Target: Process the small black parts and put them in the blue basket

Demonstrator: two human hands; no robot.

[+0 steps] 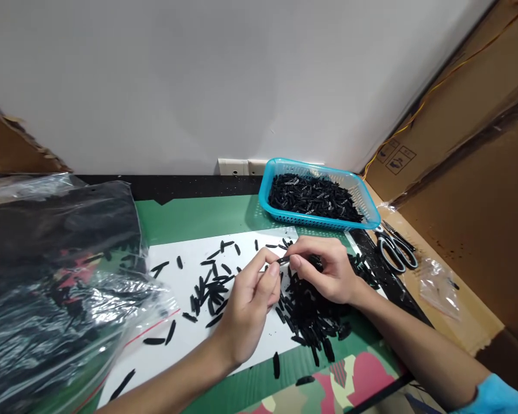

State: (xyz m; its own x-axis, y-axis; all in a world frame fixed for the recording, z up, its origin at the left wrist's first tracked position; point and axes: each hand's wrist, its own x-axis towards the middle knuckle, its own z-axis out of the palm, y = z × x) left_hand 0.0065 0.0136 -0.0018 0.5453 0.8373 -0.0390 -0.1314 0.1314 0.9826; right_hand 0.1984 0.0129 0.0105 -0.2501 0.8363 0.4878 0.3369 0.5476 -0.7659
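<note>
A plain white wall (198, 75) backs a green counter (198, 215) carrying a white sheet (259, 339). Left of the fingers lies a clear plastic bag (56, 287) of dark goods. Black pieces (211, 287) are scattered just left of the left hand (250, 305), whose fingers pinch one small black piece (282, 260) at its left end; the right hand (328, 270) pinches the same piece at its right end, above a heap of black pieces (315, 316). Beyond the fingers stands a blue basket (371, 221), full. Right of them lie scissors (395, 247) beside cardboard (479, 190).
</note>
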